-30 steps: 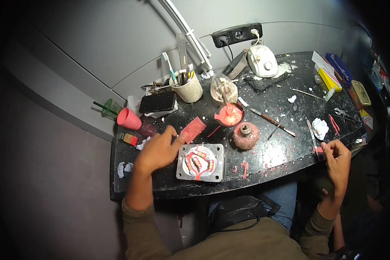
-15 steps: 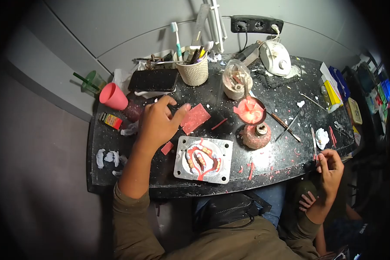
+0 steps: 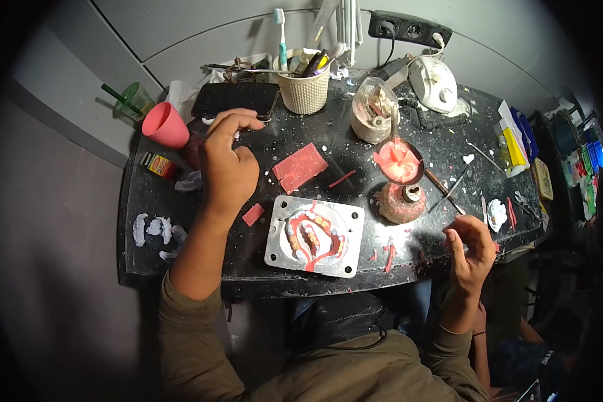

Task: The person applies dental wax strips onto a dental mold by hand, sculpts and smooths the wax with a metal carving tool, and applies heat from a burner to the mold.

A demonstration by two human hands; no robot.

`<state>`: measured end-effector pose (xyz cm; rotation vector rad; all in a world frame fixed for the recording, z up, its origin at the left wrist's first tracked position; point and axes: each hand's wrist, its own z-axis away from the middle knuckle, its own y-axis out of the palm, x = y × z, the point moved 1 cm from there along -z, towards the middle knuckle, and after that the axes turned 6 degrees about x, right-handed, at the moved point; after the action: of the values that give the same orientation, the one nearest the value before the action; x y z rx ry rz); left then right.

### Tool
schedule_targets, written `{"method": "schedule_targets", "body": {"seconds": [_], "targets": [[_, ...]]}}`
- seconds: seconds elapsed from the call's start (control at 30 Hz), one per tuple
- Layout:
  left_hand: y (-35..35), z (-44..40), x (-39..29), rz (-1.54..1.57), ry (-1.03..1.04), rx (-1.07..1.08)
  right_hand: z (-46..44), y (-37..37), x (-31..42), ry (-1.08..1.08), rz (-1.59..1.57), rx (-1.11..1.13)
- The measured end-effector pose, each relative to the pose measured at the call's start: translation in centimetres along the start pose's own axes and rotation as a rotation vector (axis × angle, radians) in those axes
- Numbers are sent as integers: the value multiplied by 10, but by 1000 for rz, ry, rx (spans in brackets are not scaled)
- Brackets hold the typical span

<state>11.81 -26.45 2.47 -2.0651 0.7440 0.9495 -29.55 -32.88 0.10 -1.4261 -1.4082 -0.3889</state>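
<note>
My left hand (image 3: 228,157) is raised left of a pink wax sheet (image 3: 301,167), fingers bent and apart, with nothing seen in it. Below the sheet lies a metal flask plate (image 3: 275,249) bearing white plaster, red wax strips and tooth pieces. A small pink wax piece (image 3: 253,214) rests left of the plate. My right hand (image 3: 472,251) hovers at the front right edge, fingers curled but apart, holding nothing visible. Between the hands, a pan of pink wax (image 3: 400,161) sits over a round burner (image 3: 400,204). A white lump (image 3: 496,214) lies beyond my right hand.
A phone (image 3: 234,100), pink cup (image 3: 166,125) and woven tool holder (image 3: 303,92) stand at the back left. Behind the pan are a glass jar (image 3: 374,112) and white device (image 3: 433,84). Brown-handled tool (image 3: 442,189) lies right of the pan. Another person's hand (image 3: 479,318) shows at lower right.
My left hand has moved up and away from the pink sheet towards the phone. My right hand has come left from beside the white lump, its fingers now apart. The camera view has shifted.
</note>
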Motion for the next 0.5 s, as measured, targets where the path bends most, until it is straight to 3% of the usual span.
{"method": "schedule_targets", "body": {"seconds": [0.07, 0.2, 0.23, 0.33, 0.4, 0.47, 0.5], "targets": [[-1, -2, -8, -369, 208, -47, 6, -3, -2, 75, -64, -23], [5, -3, -12, -223, 249, -19, 14, -9, -10, 96, -74, -66], [5, -5, -12, -306, 369, -54, 15, -10, -11, 94, -98, -63], [2, -4, -7, -309, 393, -48, 15, -11, -8, 101, -141, -59], [4, 0, -7, -155, 331, -49, 15, -14, -6, 76, -93, -43], [4, 6, -9, 35, 61, 35, 16, -18, -3, 80, -85, -37], [5, 5, -11, 2, 138, 30, 16, -19, -1, 85, -84, -25]]}}
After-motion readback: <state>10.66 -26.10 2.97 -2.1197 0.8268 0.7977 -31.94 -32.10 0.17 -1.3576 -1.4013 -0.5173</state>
